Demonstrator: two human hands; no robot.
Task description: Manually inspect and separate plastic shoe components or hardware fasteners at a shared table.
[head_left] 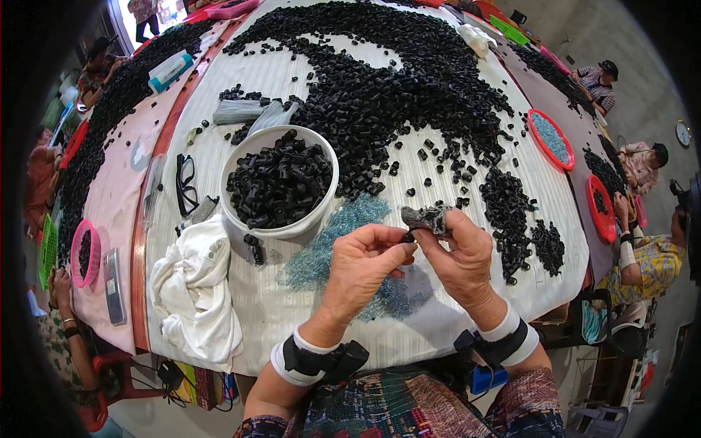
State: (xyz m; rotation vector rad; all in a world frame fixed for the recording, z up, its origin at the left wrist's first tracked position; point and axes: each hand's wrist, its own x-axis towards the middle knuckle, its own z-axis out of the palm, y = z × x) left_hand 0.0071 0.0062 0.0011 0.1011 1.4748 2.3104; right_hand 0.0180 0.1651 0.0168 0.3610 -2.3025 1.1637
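Cloth (pixel 193 281), white and bunched, one piece of it, lies at the near left corner of the counter (pixel 255 336). To its right, over the near edge, two hands work close together. The left hand (pixel 366 269) is almost closed, thumb and forefinger pinching one small black piece (pixel 407 236). The right hand (pixel 467 255) has its fingers bent in and its thumb tip by that same piece; one mottled grey scrap (pixel 425 217) sits along its fingers, and I cannot tell whether it is gripped or worn. Below them spreads one patch of bluish beads (pixel 310 264), past counting and partly hidden by the hands. Toward the right edge lie two smaller clusters of black parts (pixel 505 219). One white tub (pixel 285 233), full of black parts, stands left of centre, blocking some of the surface behind it; one pair of glasses (pixel 186 186) rests between it and the left edge. Just past the right edge are two red trays (pixel 604 226). Farther off, one great black heap (pixel 365 91) stretches to the far edge. Three co-workers (pixel 644 162) sit along the right side.
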